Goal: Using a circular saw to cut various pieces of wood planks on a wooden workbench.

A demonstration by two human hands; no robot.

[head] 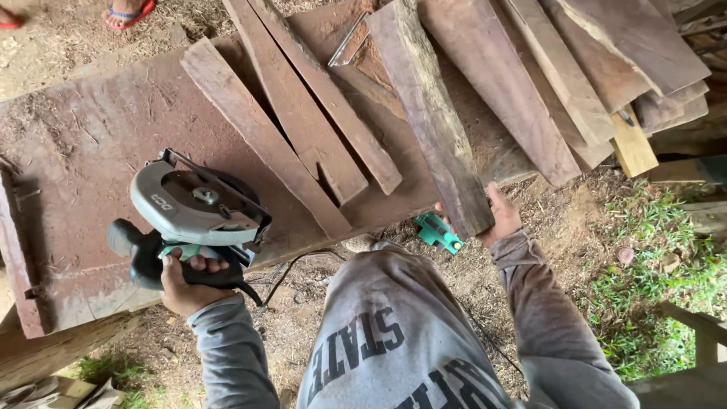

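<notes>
Seen from above, a person in a grey sweatshirt stands at a wide slab [98, 151]. At 8 o'clock, the left hand [184, 284] is wrapped tight around the handle of a circular saw [189, 216], which sits at the slab's near edge. At 3 o'clock, the right hand [496, 218] clasps the near end of a thick plank [428, 106] that runs up toward 12. Below it, a green tool [438, 231] lies on the dirt. Farther off, boards [303, 129] fan across the slab, and a sandalled foot [125, 14] shows at 11.

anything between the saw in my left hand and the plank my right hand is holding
Yes: two narrower boards lie on the wide slab between the circular saw in the left hand and the plank gripped by the right hand.
</notes>
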